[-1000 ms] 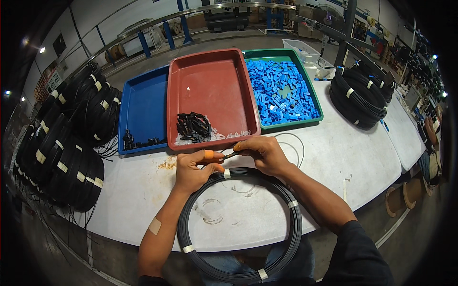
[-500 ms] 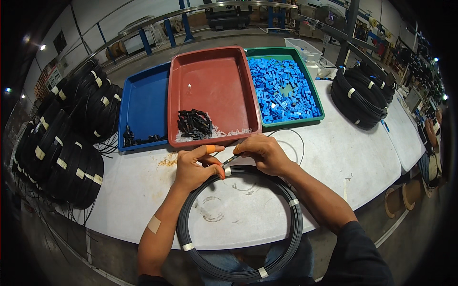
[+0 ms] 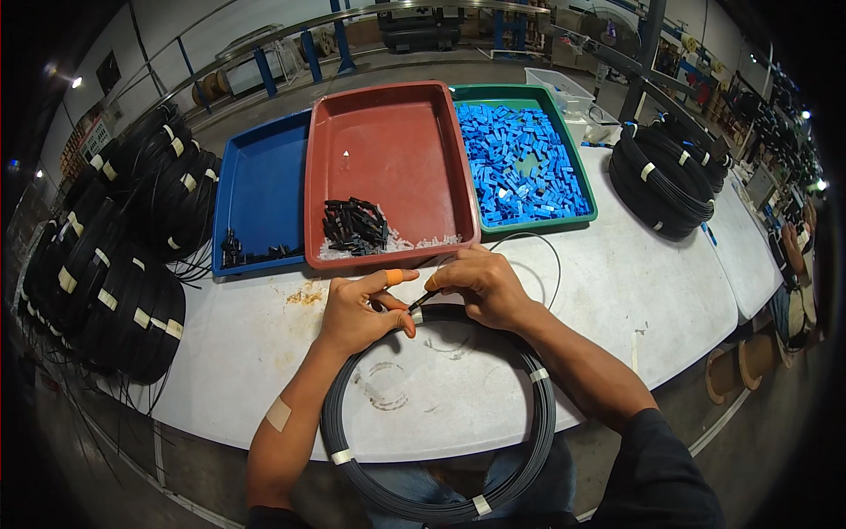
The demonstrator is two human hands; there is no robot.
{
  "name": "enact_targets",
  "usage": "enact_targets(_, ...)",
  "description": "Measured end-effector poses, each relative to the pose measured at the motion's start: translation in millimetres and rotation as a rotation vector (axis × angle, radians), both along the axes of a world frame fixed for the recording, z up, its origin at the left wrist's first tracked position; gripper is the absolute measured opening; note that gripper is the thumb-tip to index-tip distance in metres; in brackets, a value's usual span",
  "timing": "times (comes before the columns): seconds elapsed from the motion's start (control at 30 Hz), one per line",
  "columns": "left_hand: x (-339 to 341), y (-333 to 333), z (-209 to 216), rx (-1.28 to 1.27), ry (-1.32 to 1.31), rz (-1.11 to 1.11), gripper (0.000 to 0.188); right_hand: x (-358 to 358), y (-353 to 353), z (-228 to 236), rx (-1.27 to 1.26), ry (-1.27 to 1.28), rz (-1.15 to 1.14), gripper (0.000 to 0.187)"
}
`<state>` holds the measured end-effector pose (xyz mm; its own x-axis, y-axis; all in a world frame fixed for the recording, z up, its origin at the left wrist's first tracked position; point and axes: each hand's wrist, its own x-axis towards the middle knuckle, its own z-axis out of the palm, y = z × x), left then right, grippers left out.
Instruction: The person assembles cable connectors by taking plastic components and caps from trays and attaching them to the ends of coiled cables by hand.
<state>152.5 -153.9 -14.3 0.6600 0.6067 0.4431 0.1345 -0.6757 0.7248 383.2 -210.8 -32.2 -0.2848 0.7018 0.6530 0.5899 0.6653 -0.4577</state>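
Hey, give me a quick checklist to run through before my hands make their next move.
1. Right hand holding the slim black piece: ok.
2. Left hand gripping its lower end: cannot tell, fingers hide it.
3. Cable coil banded with pale tape: ok.
4. Coil wholly on the table: not ok, near side overhangs.
5. Blue pieces inside green tray: ok.
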Motion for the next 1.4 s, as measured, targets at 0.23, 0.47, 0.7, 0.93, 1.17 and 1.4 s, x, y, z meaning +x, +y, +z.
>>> enact_targets(0.23,2.9,-1.7,-1.4,-0.060,-0.033,0.002,0.048,5.1,7.5,3.6,-0.029,-0.056,0.006,0.040)
enact_targets(0.47,-1.4,2.8,-2.5,-0.021,-0.024,0.005,0.047,-4.2,0.0,12.1,-0.103,-0.037,-0.035,0.040)
enact_targets(0.7,0.3,1.4,-4.8,-0.047,-0.021,0.000,0.059,6.3,4.5,7.4,-0.083,-0.042,0.013,0.036)
enact_targets(0.93,-1.3,1.2,-4.7,-0.022,-0.070,-0.034,0.049,-2.7,1.3,6.1,-0.141,-0.006,0.001,0.034)
enact_targets(1.17,0.1,1.8,-8.8,0.079,-0.057,0.015,0.046,3.1,5.4,3.9,-0.159,0.086,0.031,0.033)
enact_targets(1.4,4.7,2.7,-4.0,0.380,-0.035,0.107,0.056,-3.2,0.6,0.5,-0.169,0.115,-0.003,0.029)
